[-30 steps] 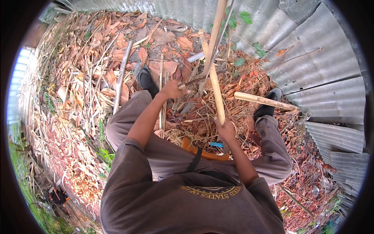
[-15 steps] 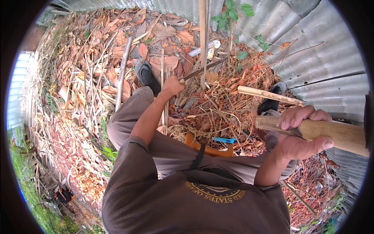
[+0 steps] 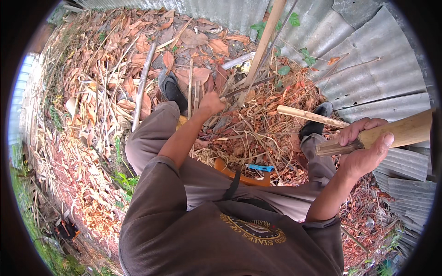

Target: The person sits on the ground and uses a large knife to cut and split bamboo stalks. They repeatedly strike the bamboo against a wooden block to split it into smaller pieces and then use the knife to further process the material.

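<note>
Fingers [image 3: 368, 125] of the right hand [image 3: 363, 149] are curled tight round a thick bamboo handle [image 3: 391, 135], thumb pressed along its top; the handle runs off to the right edge, raised near the camera and well apart from the ground. Far off, at the middle of the scene, the left hand [image 3: 212, 103] is closed on the foot of a long pale pole [image 3: 264, 43], which leans up and away to the far right against the corrugated metal wall [image 3: 368, 69]. Pole and handle lie well apart, the pole to the far left of the right hand. A short cut stick [image 3: 311, 116] lies just left of the right hand, by the right shoe [image 3: 315, 122]. Dry leaves [image 3: 115, 69] cover the ground on the left. A small blue tool [image 3: 260, 168] lies near, between the knees.
</note>
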`<state>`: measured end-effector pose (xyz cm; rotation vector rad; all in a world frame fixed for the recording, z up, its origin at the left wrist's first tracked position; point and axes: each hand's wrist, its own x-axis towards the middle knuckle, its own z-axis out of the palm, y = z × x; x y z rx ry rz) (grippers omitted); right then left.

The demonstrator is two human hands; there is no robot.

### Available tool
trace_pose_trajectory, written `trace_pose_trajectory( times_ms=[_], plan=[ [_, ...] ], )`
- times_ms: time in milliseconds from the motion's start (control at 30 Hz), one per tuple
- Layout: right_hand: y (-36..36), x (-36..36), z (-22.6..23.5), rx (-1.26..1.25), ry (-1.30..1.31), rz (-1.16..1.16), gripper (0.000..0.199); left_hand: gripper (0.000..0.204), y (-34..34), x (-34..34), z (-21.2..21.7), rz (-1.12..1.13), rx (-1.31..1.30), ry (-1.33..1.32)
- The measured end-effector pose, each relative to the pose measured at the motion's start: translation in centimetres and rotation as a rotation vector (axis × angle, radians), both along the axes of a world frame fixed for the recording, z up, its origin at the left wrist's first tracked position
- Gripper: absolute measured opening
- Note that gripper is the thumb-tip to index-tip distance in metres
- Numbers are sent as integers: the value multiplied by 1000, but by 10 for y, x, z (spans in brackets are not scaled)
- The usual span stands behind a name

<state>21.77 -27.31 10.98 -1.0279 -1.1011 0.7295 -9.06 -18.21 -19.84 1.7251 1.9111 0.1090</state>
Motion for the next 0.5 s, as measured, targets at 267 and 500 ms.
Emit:
trace_pose_trajectory(
  times_ms=[267,500],
  plan=[
    [-42,-30,-178,-945,-267,238,40,34,35,-5,22,-54,77,-22],
    [10,5,0,98,138,-10,51,35,-7,-11,-15,24,43,-40]
  ],
)
